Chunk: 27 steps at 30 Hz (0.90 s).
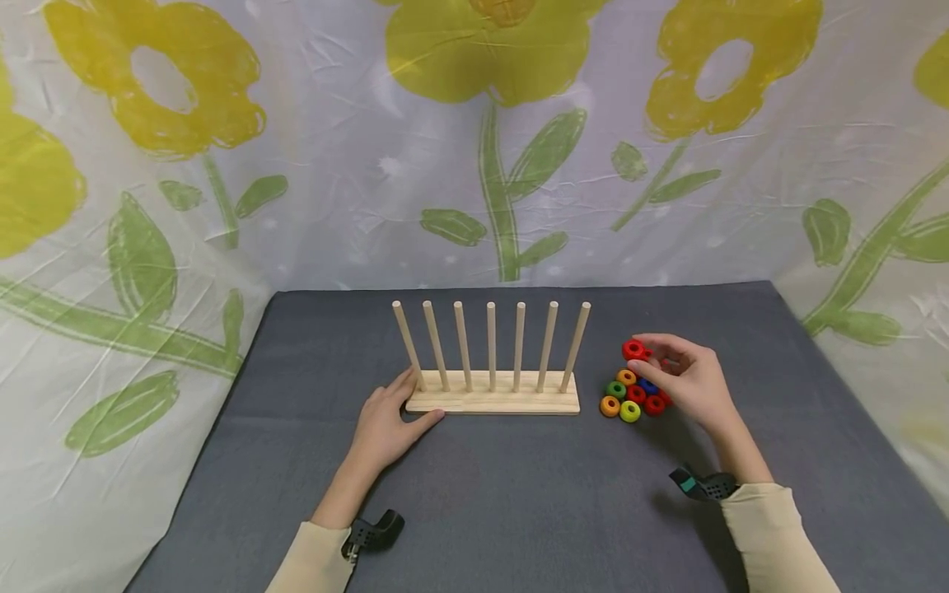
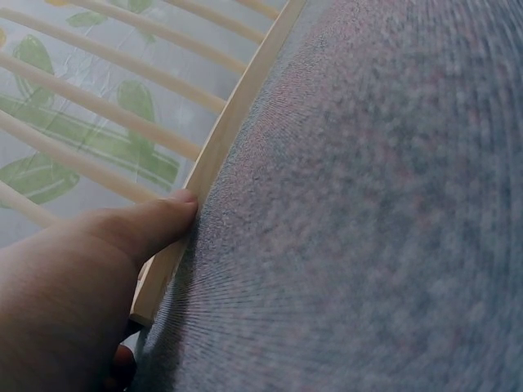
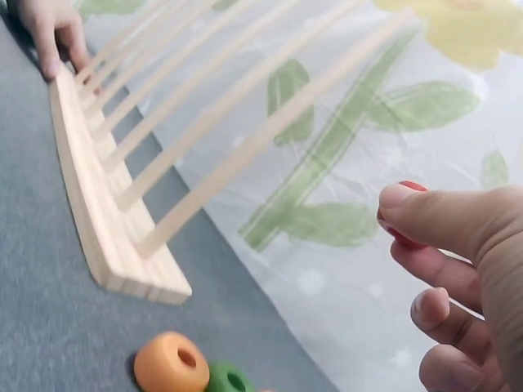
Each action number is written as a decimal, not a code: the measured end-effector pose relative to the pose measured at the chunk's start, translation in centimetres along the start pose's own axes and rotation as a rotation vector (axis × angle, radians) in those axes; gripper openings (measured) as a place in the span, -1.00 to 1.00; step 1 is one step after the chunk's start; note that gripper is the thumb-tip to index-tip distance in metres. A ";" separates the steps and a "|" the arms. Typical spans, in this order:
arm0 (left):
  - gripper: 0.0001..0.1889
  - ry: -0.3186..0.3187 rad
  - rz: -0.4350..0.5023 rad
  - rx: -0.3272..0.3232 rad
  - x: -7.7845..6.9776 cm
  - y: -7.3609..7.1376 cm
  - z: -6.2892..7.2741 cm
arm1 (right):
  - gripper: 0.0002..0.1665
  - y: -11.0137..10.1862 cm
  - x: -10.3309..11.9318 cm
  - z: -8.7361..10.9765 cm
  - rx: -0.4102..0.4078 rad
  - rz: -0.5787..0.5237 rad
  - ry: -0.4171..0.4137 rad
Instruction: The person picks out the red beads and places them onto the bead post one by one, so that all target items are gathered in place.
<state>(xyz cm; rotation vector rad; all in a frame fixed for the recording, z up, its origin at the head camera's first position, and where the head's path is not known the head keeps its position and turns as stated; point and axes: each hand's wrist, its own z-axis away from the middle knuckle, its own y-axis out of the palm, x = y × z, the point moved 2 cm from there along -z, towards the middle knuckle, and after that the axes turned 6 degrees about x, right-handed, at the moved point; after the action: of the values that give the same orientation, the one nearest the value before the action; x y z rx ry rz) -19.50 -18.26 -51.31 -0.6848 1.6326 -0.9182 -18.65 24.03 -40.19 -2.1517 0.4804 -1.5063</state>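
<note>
A pale wooden stand (image 1: 493, 402) with a row of several upright pegs sits in the middle of the table. My left hand (image 1: 385, 420) grips its left end, the thumb along the front edge and the fingers round the side. My right hand (image 1: 689, 379) pinches a red ring-shaped bead (image 1: 633, 350) between thumb and forefinger, above a cluster of beads. In the right wrist view the same bead (image 3: 415, 186) is mostly covered by the fingertips. Below lie loose beads, among them an orange bead (image 1: 610, 406), a green bead (image 1: 615, 389) and a yellow-green bead (image 1: 630, 412).
A dark grey cloth (image 1: 519, 494) covers the table. Behind it hangs a pale curtain (image 1: 334, 165) printed with yellow flowers. The pegs rise tall between the two hands, and the bead cluster lies just right of the stand.
</note>
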 end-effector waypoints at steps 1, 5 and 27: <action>-0.09 -0.001 0.001 -0.001 0.0 0.0 0.0 | -0.64 0.1 0.1 -0.1 -0.005 0.001 -0.004; -0.09 -0.006 0.000 0.002 0.1 -0.1 0.0 | -0.64 0.2 0.8 -0.5 -0.021 -0.035 -0.031; -0.13 0.010 -0.036 -0.012 0.0 0.2 0.0 | -0.62 0.8 6.0 -2.1 -0.146 -0.126 -0.136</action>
<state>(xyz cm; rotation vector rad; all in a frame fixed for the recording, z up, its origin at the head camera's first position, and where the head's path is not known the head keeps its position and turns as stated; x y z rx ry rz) -19.53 -18.18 -51.49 -0.7213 1.6403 -0.9395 -18.63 19.81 -35.41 -2.4198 0.4267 -1.4164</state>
